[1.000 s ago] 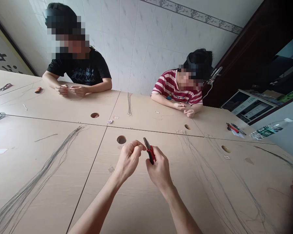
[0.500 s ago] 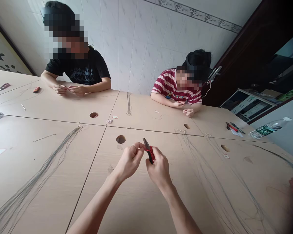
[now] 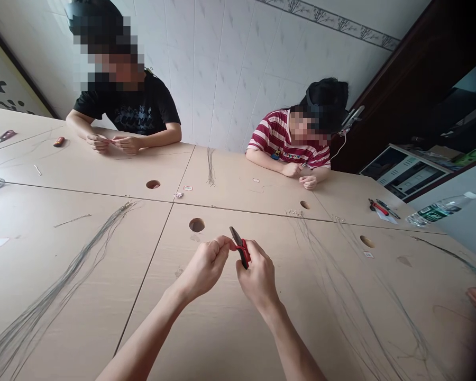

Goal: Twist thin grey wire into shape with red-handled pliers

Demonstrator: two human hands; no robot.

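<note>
Above the table (image 3: 214, 338), the right hand (image 3: 257, 270) is wrapped around the red-and-black-handled pliers (image 3: 240, 247), probably for keeping them steady close to the left hand (image 3: 206, 264), which is closed in a pinch, on what I cannot tell

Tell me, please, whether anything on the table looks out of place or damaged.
Some darker marks stand out against the pale tabletop, mainly a patch right of the rightmost round hole and a smudge by the left hand. I cannot tell whether they are stains or damage.
</note>
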